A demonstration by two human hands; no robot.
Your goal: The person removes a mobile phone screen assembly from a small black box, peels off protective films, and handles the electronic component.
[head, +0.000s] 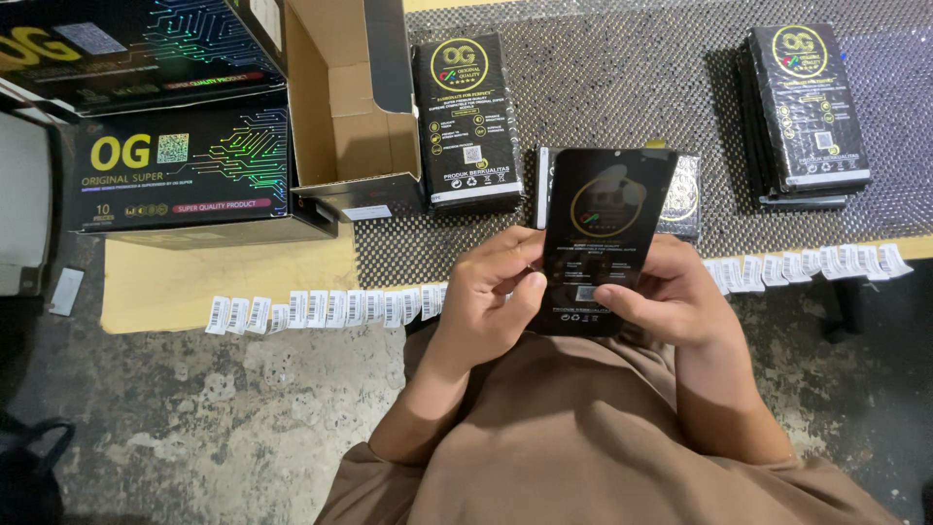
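A flat black packet [671, 194] on the patterned mat [622, 78] lies mostly hidden behind the black packet [601, 233] held up in both hands. The top black box [117, 49] is cut off by the upper-left corner. Fine print is too small to read.

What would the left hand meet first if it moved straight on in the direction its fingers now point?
The left hand points right, and its fingers already touch the flat black rectangular packet held between both hands. Just behind that edge comes the right hand, though the depth is hard to judge.
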